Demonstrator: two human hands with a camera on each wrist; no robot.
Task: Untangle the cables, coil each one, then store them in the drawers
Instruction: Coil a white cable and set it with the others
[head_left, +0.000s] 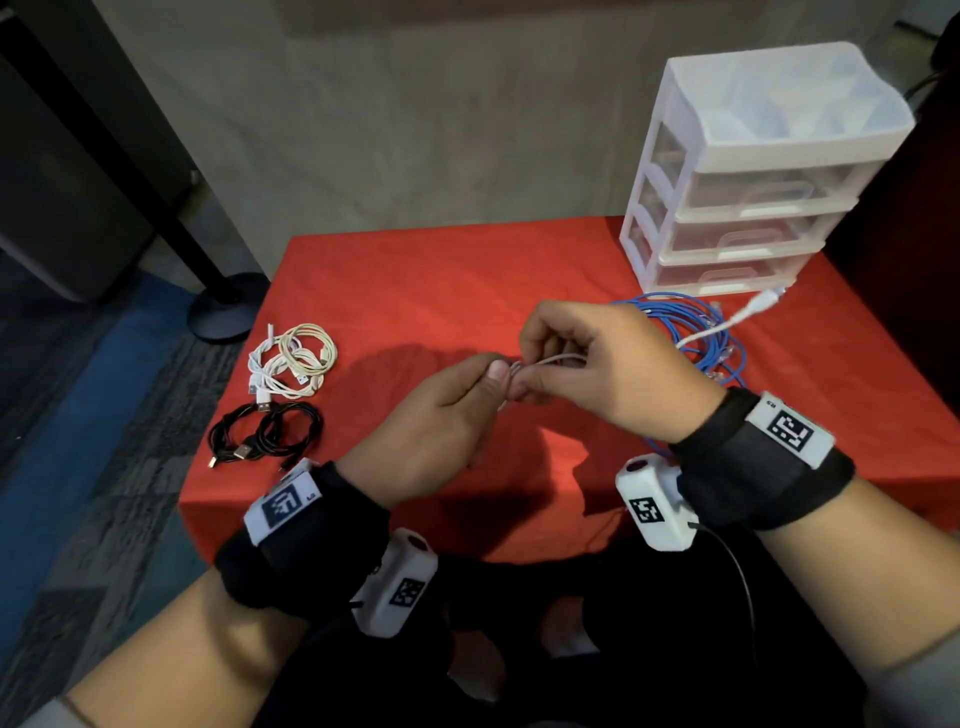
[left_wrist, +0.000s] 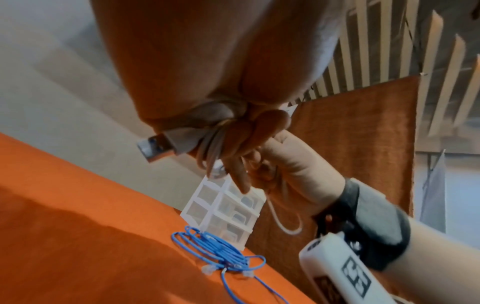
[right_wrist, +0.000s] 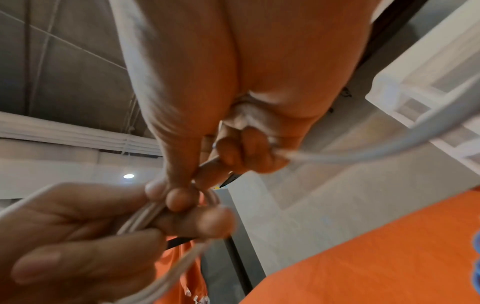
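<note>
Both hands work above the near middle of the bench (head_left: 395, 270), which carries a red cloth. The left hand (head_left: 441, 415) pinches several gathered strands of a white cable (head_left: 550, 359) between thumb and fingers; the left wrist view shows its USB plug (left_wrist: 155, 147) projecting below that hand. The right hand (head_left: 597, 358) grips the same cable just beside the left, fingers curled round it, and the free end runs right and far toward the drawer unit (head_left: 753, 171). At near left lie black cables (head_left: 267, 434); just beyond, white cables (head_left: 291, 361). A blue cable bundle (head_left: 696, 332) lies right of the hands. The drawer unit stands at far right, drawers closed.
</note>
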